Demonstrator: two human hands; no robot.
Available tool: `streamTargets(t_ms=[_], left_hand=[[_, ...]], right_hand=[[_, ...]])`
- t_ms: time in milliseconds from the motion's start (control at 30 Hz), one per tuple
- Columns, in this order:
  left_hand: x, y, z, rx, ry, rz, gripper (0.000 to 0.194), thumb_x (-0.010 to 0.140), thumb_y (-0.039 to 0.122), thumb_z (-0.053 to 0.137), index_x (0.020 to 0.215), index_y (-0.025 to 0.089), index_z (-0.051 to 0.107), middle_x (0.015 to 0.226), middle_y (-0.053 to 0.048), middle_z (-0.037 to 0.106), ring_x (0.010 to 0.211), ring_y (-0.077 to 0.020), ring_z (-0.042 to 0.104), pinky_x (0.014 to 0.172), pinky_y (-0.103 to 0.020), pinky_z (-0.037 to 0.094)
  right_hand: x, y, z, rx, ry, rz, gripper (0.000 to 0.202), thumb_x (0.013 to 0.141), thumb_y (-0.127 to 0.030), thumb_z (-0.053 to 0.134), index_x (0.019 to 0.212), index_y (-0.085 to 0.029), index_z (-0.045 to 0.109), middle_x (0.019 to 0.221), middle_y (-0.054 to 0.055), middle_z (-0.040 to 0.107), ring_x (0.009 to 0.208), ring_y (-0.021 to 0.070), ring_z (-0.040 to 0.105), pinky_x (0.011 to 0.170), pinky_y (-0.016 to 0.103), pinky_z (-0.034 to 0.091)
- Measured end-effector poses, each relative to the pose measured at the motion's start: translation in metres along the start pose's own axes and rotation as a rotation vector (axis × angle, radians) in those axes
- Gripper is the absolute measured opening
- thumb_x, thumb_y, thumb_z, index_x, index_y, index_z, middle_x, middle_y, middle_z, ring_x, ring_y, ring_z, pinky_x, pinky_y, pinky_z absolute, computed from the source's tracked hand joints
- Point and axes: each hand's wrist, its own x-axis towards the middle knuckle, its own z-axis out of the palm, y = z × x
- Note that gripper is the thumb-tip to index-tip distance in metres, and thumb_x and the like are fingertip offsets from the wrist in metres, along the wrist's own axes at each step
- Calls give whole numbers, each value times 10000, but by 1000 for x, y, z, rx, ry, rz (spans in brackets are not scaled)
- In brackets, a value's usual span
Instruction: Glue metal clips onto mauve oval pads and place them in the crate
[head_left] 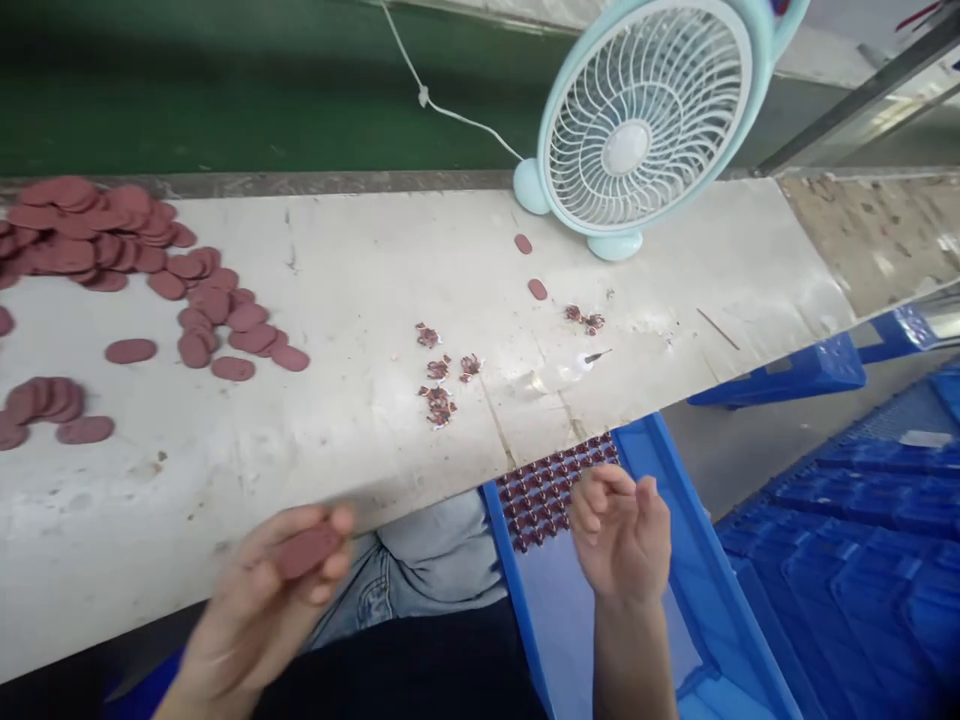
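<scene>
My left hand (262, 590) is closed around a flat, reddish-brown oval piece (307, 552), gripped between thumb and fingers just off the table's front edge. My right hand (622, 535) hovers over a blue tray (667, 500), palm turned up, fingers loosely curled and thumb apart, with nothing visible in it. Rows of small dark-red parts (536, 495) stand in the tray's far end, beside a pale sheet (559, 600). On the table ahead lie little clusters of dark-red and metallic parts (439, 405) and a clear applicator bottle with a needle tip (562, 372).
A large heap of similar oval pieces (75, 235) covers the table's left side, with loose ones around it. A light-blue fan (630, 145) stands at the back, trailing a white cord (465, 122). Stacked blue trays (847, 540) fill the right; a thin stick (718, 328) lies on the table.
</scene>
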Motion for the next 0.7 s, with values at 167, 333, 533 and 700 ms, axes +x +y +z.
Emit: streamTargets(t_ms=[167, 333, 533, 700], left_hand=[[2, -21, 50, -191, -159, -96, 279, 763, 347, 853, 1025, 259, 815, 1083, -93, 792, 780, -133, 728, 570, -123, 552], [7, -16, 45, -252, -249, -85, 320, 776, 250, 846, 1090, 218, 796, 1138, -93, 789, 886, -157, 766, 641, -116, 585], [10, -17, 39, -240, -294, -32, 352, 777, 147, 828, 1110, 249, 773, 1142, -81, 789, 923, -172, 776, 673, -137, 603], [12, -22, 45, -98, -249, 21, 433, 777, 101, 813, 1167, 276, 745, 1227, -82, 751, 719, -127, 761, 524, -132, 569]], right_hand=[[34, -50, 76, 1244, -804, 438, 656, 962, -669, 411, 1410, -197, 497, 922, 6, 598, 571, 76, 498, 354, 137, 425], [86, -51, 89, 1659, -912, 816, 348, 945, -363, 576, 1260, -216, 563, 801, -17, 483, 545, 120, 469, 440, 232, 549], [34, -63, 95, 1289, -678, 558, 390, 929, -558, 594, 1111, -216, 640, 699, -60, 484, 427, 45, 354, 340, 109, 419], [-21, -71, 111, 776, -612, 474, 390, 919, -605, 582, 1019, -243, 688, 596, -89, 423, 366, 16, 155, 286, 90, 262]])
